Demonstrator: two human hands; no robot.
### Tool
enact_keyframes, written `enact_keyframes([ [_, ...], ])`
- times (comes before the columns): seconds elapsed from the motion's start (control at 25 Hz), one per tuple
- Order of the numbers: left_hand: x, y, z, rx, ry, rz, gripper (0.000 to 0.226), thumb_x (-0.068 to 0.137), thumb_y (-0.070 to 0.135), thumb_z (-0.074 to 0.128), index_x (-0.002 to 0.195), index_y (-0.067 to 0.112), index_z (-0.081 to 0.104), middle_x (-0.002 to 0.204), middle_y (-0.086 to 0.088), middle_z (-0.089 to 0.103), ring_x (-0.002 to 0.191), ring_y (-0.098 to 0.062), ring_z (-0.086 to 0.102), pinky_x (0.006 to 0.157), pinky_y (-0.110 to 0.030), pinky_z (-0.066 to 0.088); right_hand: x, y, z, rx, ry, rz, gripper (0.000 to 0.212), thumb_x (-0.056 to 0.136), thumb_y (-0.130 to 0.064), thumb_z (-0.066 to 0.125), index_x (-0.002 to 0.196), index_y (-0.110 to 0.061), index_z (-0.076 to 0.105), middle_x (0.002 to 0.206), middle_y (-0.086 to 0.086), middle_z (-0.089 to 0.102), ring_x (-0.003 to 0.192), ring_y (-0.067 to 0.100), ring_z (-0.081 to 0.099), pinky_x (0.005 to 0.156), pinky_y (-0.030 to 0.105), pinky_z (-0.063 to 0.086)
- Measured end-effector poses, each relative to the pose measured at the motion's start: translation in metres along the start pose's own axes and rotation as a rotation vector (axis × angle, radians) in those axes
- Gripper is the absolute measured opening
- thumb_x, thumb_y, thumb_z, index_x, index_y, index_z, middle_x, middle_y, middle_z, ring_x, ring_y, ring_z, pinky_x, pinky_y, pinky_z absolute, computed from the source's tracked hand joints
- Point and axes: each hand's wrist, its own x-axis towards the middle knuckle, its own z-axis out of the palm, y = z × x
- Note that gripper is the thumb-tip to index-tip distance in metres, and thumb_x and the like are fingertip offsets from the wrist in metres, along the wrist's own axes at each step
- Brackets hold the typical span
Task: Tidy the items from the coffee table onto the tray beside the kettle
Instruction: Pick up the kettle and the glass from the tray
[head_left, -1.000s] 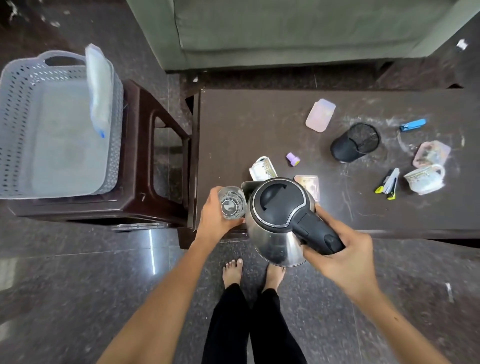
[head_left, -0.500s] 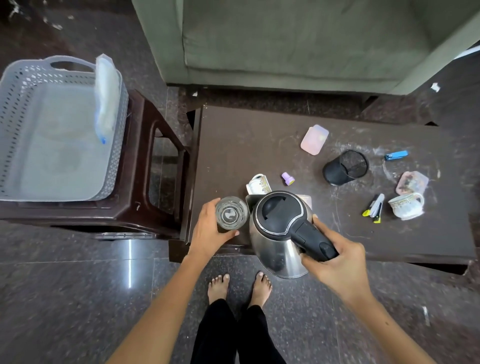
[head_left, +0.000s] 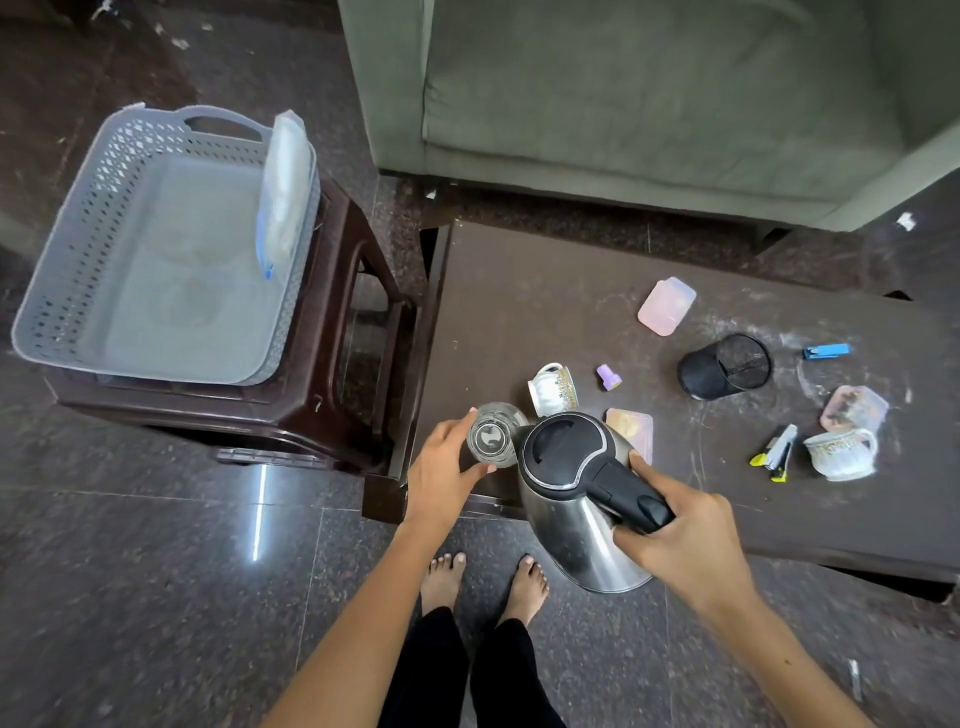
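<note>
My right hand (head_left: 685, 545) grips the black handle of a steel kettle (head_left: 571, 499), held above the near edge of the dark coffee table (head_left: 519, 291). A clear glass (head_left: 491, 439) stands upright in my left hand (head_left: 441, 473), right beside the kettle's lid. The grey perforated tray (head_left: 67, 270) rests on a brown stool at the left, with a clear bag (head_left: 283, 192) leaning on its right wall. On the table lie a tipped cup (head_left: 553, 388), a purple cap (head_left: 609, 376), a pink card (head_left: 634, 425), a pink box (head_left: 666, 305) and a black mesh holder (head_left: 724, 366).
Further right on the table are a blue clip (head_left: 826, 351), a small plastic container (head_left: 854, 408), a white cup (head_left: 841, 452) and markers (head_left: 776, 452). A green sofa (head_left: 649, 93) stands behind the table. My bare feet (head_left: 483, 577) are on the dark tiled floor.
The view has shifted, so table and tray sit lower and further right in frame. Both hands keep their hold on glass and kettle, staying close together at the table's near edge.
</note>
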Motion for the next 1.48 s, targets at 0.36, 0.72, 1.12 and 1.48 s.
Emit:
enact_keyframes([
  [0.36,0.000,-0.001,-0.001,0.007,-0.009,-0.049,0.072,0.074,0.031,0.077,0.136,0.036,0.041,0.126,0.004,0.055,0.113,-0.017,0.056,0.088,-0.041,0.052,0.013,-0.015,-0.004,-0.196,-0.048,-0.012,0.067,0.058,-0.015,0.070,0.124,-0.026,0.061,0.041,-0.001,0.033,0.054,0.027,0.041,0.055,0.030,0.044],
  [0.72,-0.001,-0.002,0.001,-0.013,-0.012,-0.083,0.071,0.075,0.035,0.076,0.135,0.041,0.040,0.125,0.005,0.055,0.114,-0.017,0.055,0.087,-0.043,0.052,0.021,-0.023,-0.005,-0.284,-0.107,-0.018,0.060,0.061,-0.018,0.069,0.120,-0.022,0.060,0.055,0.008,0.051,0.072,0.038,0.059,0.061,0.033,0.048],
  [1.12,-0.002,0.000,0.001,-0.019,-0.016,-0.121,0.071,0.076,0.034,0.075,0.136,0.041,0.038,0.125,0.003,0.054,0.115,-0.017,0.054,0.085,-0.039,0.050,0.029,-0.028,-0.001,-0.333,-0.154,-0.002,0.052,0.059,-0.019,0.064,0.111,-0.024,0.061,0.062,0.011,0.062,0.070,0.037,0.058,0.063,0.036,0.054],
  [1.48,-0.001,0.003,0.001,0.020,-0.019,-0.145,0.072,0.077,0.035,0.075,0.138,0.041,0.037,0.128,0.003,0.052,0.116,-0.017,0.054,0.087,-0.037,0.050,0.034,-0.031,-0.001,-0.345,-0.193,0.003,0.035,0.058,-0.018,0.064,0.093,-0.024,0.062,0.061,0.009,0.061,0.064,0.031,0.058,0.058,0.031,0.050],
])
